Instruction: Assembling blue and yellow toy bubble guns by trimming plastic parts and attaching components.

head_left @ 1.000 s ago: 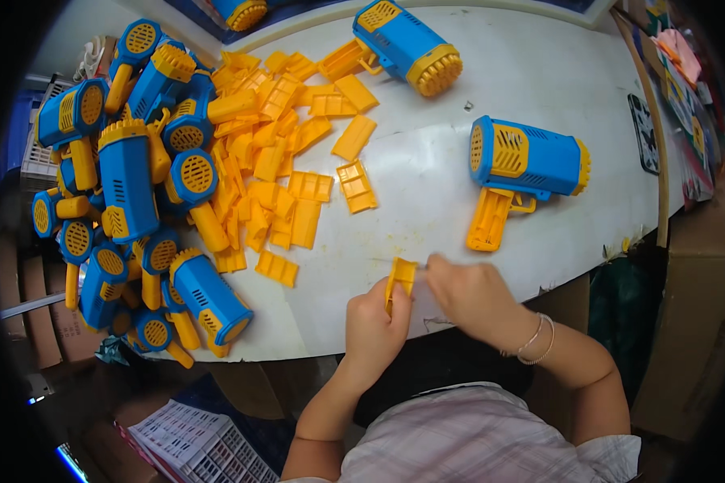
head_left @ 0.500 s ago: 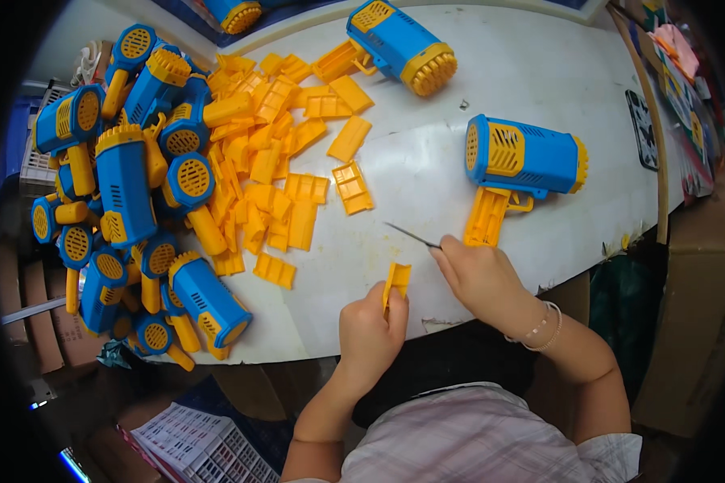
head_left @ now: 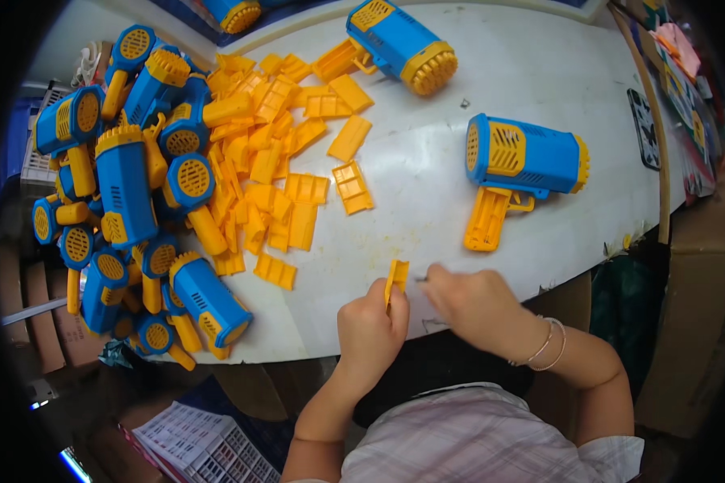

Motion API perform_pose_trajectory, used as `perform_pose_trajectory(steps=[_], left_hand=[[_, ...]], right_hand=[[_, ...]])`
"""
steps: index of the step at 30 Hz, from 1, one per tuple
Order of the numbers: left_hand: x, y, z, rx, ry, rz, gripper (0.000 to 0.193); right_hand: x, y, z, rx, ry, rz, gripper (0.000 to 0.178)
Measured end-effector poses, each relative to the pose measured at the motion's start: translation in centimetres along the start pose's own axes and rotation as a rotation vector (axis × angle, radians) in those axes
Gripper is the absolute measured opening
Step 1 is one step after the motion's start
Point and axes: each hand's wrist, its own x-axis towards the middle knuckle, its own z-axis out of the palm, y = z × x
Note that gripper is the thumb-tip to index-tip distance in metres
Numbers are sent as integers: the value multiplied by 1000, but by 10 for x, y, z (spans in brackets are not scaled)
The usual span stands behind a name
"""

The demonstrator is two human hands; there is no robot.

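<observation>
My left hand (head_left: 370, 328) is closed round a small yellow plastic cover (head_left: 397, 278), held upright by its lower end above the near edge of the table. Just right of it, my right hand (head_left: 479, 310) grips a thin knife (head_left: 422, 279). Motion blurs that hand, and most of the blade cannot be made out. Beyond my right hand lies a blue and yellow toy bubble gun (head_left: 528, 157) on its side, its yellow handle (head_left: 485, 221) open and hollow toward me.
Loose yellow covers (head_left: 302, 187) are heaped left of centre. Several more toy guns (head_left: 125, 189) are piled at the far left. Another toy gun (head_left: 399, 44) lies at the back. A phone-shaped dark object (head_left: 643, 129) rests by the right edge of the white table (head_left: 427, 193).
My right hand has drawn down toward me and slightly left, the knife coming close beside the yellow cover. My left hand and the cover have barely shifted.
</observation>
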Motion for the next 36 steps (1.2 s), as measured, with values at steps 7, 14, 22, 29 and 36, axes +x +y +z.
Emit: perform_pose_trajectory(steps=[7,14,22,29,36], left_hand=[[3,10,-7,-194,-68,-132,16],[6,8,-8,-342,-154,-285,20],[3,6,-8,-625,-193,-435,26],[-1,18,-18,-591,-230,-372,27],[0,11,-17,-569,-190,-345,27]], right_hand=[[-4,3,4,4,21,-158,16],[-3,-7,3,33,32,-89,18],[-3,-14,0,45,63,-43,20],[14,15,-1,-75,125,87,19],[4,4,2,-64,66,-21,16]])
